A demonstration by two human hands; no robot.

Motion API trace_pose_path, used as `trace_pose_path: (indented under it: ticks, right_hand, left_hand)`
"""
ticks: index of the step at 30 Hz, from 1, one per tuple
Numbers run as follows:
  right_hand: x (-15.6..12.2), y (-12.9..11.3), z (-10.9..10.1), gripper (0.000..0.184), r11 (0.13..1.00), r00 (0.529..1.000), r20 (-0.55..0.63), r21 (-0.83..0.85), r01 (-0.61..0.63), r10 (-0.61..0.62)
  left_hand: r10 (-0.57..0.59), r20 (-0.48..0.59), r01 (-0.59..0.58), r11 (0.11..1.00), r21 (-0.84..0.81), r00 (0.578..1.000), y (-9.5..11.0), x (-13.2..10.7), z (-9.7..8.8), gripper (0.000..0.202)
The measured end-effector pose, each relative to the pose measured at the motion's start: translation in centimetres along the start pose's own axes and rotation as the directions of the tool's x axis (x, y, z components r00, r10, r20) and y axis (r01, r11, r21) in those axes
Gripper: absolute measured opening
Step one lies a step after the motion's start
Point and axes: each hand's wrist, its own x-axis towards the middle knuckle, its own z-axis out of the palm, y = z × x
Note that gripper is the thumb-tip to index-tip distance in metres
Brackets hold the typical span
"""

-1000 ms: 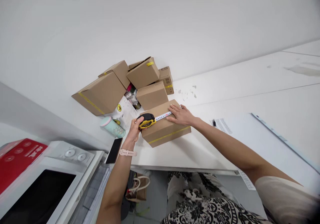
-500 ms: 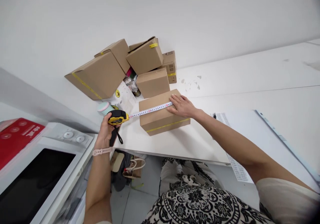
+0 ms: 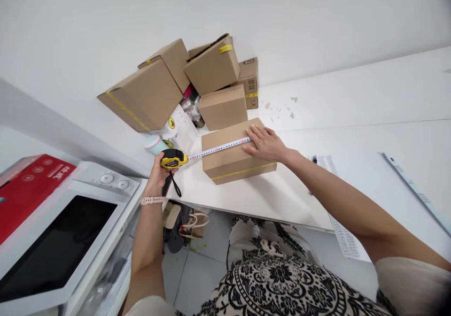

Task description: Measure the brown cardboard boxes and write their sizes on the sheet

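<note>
In my left hand (image 3: 157,174) is a yellow and black tape measure (image 3: 174,158), its case gripped near the table's left end with a black wrist strap hanging down. The white tape blade (image 3: 225,147) stretches right from the case and lies across the top of a closed brown cardboard box (image 3: 243,169). A yellow strip runs along the lower front side of this box. My right hand (image 3: 267,143) rests flat on the box top, fingers stretched out over the blade's far end, so the tip is hidden. The case stands a short gap left of the box.
Several cardboard boxes (image 3: 151,97) stand behind, against the wall. A mint-coloured cup or jar (image 3: 155,143) and a printed paper (image 3: 183,130) are behind the tape measure. At left is a microwave (image 3: 63,241) with a red box on it. Printed sheets (image 3: 343,234) and a white board (image 3: 380,189) lie at right.
The whole view has shifted slightly, so everything appears a little higher and further right. Both hands, the tape measure and the box keep about the same places relative to each other.
</note>
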Motion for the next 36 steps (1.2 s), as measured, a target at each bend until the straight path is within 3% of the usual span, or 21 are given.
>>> trace_pose_path:
  ticks: [10, 13, 16, 19, 28, 32, 36]
  right_hand:
    - [-1.6, 0.2, -1.2, 0.129, 0.931, 0.971, -0.184, 0.357, -0.078, 0.152]
    - [-2.5, 0.9, -0.8, 0.129, 0.849, 0.956, -0.197, 0.521, -0.084, 0.215]
    - [-3.5, 1.4, -0.7, 0.114, 0.784, 0.949, -0.117, 0.598, -0.167, 0.292]
    - [-4.2, 1.8, -0.8, 0.101, 0.758, 0.935, -0.056, 0.604, -0.247, 0.349]
    - [-4.8, 2.1, -1.6, 0.097, 0.732, 0.925, 0.067, 0.591, -0.34, 0.375]
    - [-4.9, 1.2, -2.9, 0.088, 0.781, 0.902, 0.093, 0.468, -0.414, 0.422]
    - [-5.0, 0.8, -3.8, 0.076, 0.866, 0.905, 0.048, 0.273, -0.418, 0.422]
  left_hand:
    - [0.0, 0.028, 0.0, 1.0, 0.002, 1.0, 0.7, 0.2, 0.2, 0.024]
    - [-0.003, 0.036, 0.003, 1.0, 0.003, 0.999, 0.6, 0.4, 0.2, 0.023]
    - [-0.009, 0.038, 0.009, 1.0, -0.002, 0.999, 0.4, 0.6, 0.1, 0.024]
    - [-0.01, 0.03, 0.011, 1.0, -0.004, 1.0, 0.3, 0.8, 0.1, 0.023]
    - [-0.009, 0.04, 0.009, 1.0, -0.004, 0.999, 0.1, 0.9, -0.1, 0.026]
    - [0.007, 0.043, -0.006, 1.0, -0.005, 0.999, 0.0, 0.5, -0.3, 0.025]
    - [0.019, 0.057, -0.018, 1.0, -0.011, 0.998, -0.4, -0.1, -0.7, 0.026]
